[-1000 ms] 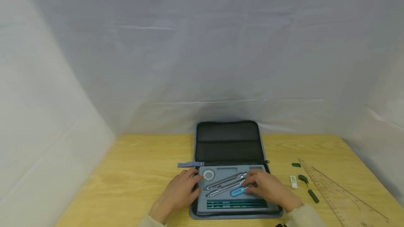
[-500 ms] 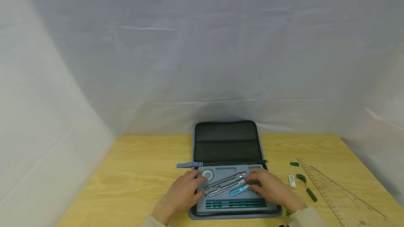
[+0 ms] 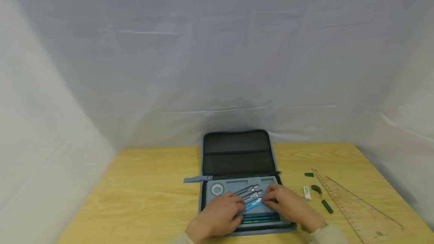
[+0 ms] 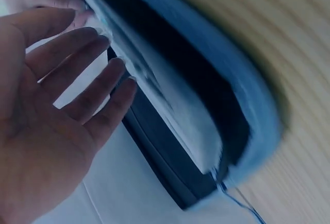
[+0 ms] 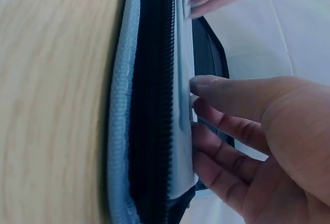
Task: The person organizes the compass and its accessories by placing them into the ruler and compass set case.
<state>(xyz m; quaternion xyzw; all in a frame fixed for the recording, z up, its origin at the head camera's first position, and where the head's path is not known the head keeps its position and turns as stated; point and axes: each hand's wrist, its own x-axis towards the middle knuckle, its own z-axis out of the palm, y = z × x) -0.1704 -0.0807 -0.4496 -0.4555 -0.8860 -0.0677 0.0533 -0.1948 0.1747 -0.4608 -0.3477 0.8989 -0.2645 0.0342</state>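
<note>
On a wood-grain counter (image 3: 145,183), a person leans both hands over an open zippered drafting case (image 3: 237,150), its black-lined lid raised at the back and a blue strap (image 3: 196,179) out to the left. In the case's gray tray (image 3: 211,199), a small light-blue stationery piece (image 3: 253,204) lies aslant between the two hands, just above a row of dark green pencils (image 3: 261,218). The right hand (image 3: 288,202) has its thumb and forefinger close together at the piece's pale right end; whether they pinch it cannot be told. The left hand (image 3: 222,214), fingers extended and slightly apart, is at the piece's other end, partly covering two metal compasses (image 3: 252,195) that lie just behind it. A round, pale ring-shaped item (image 3: 217,189) sits at the tray's upper left. To the right of the case, a white-and-green eraser (image 3: 306,192) lies near three small dark green items (image 3: 316,189), beside transparent, ruler-marked drafting plastic (image 3: 373,214). A pale sheet (image 3: 217,67) hangs behind.
</note>
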